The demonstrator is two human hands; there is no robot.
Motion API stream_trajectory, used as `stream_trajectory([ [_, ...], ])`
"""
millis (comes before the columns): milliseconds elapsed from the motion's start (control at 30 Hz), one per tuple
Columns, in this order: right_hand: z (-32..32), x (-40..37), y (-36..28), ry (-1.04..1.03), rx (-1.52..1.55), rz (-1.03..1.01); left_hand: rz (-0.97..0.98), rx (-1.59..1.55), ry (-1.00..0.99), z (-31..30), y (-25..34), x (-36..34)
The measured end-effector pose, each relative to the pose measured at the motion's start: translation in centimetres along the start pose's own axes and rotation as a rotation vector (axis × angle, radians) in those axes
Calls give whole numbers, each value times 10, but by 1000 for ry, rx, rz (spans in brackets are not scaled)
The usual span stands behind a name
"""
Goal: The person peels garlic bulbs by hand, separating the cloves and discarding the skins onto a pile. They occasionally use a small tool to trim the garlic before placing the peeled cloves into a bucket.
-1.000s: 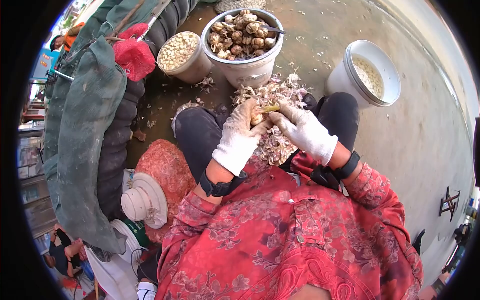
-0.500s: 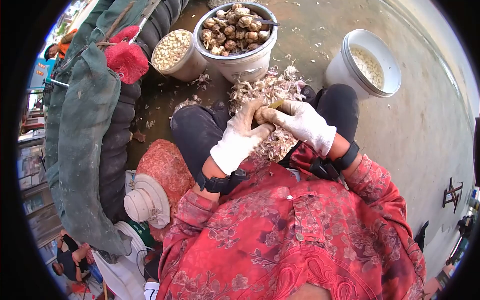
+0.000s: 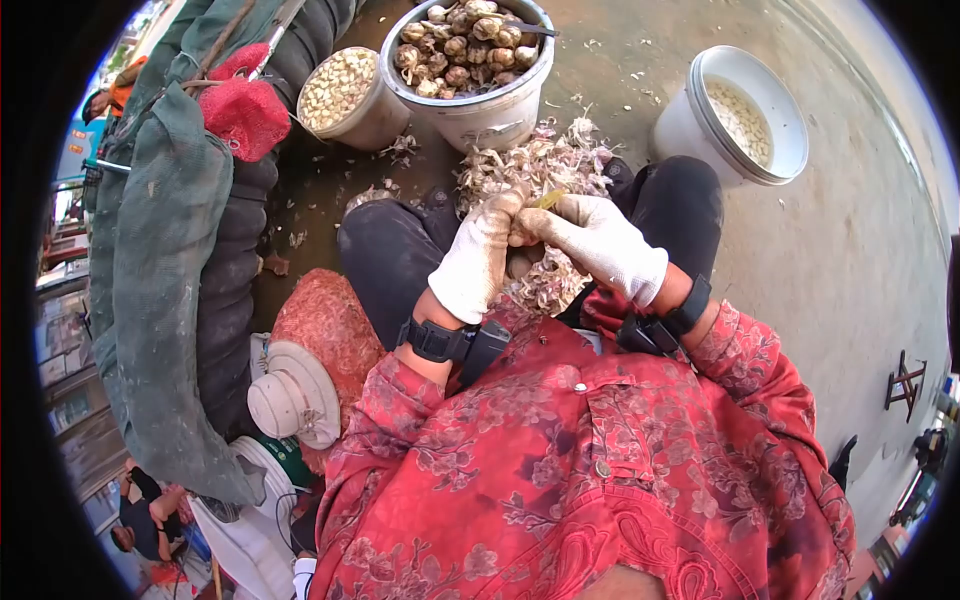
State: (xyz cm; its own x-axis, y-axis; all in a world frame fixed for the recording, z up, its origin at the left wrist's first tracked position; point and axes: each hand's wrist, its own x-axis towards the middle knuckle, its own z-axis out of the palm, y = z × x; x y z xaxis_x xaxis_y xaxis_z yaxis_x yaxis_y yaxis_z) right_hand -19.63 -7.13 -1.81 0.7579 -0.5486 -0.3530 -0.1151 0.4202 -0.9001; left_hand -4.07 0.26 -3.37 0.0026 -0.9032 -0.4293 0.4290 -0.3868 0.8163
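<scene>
Both hands wear soiled white knit gloves and meet above a heap of garlic skins between my knees. My left hand is closed, its fingers curled around a garlic bulb, which is partly hidden under the palm. Thumb and fingers of my right hand are pinched together against the garlic at the left fingertips. A small yellowish strip shows at the right index finger; what it is I cannot make out.
Ahead stands a bucket of unpeeled garlic bulbs with a dark handle on its rim. Left of it is a bucket of peeled cloves; a white bucket at right holds cloves in liquid. A red mesh sack lies by my left knee.
My left hand has turned, knuckles upward, and its fingers have closed in. The garlic bulb has shifted lower under the palm. The right hand stays nearly in place. The view has tilted slightly.
</scene>
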Motion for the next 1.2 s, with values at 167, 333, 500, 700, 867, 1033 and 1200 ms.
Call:
stream_trajectory([
  [167, 5, 3, 0, 17, -80, -47, -145, -273, 19, -14, -15, 8],
  [333, -1, 0, 1, -7, -809, -276, -41, -166, 141, -11, -13, 9],
  [500, -1, -4, 6, -118, -1083, -169, 22, -49, 186, -15, -8, 12],
  [700, -20, -2, 1, -50, -792, -108, -85, -370, 78, -27, -4, 15],
  [867, -28, 0, -7, 114, -807, -210, -113, -351, 195, -22, 2, 7],
  [1033, -17, -6, -15, 77, -715, -221, -59, -289, 318, -4, -1, 0],
  [1200, -14, -3, -2, 79, -723, -231, -10, -247, 233, -12, -16, 7],
])
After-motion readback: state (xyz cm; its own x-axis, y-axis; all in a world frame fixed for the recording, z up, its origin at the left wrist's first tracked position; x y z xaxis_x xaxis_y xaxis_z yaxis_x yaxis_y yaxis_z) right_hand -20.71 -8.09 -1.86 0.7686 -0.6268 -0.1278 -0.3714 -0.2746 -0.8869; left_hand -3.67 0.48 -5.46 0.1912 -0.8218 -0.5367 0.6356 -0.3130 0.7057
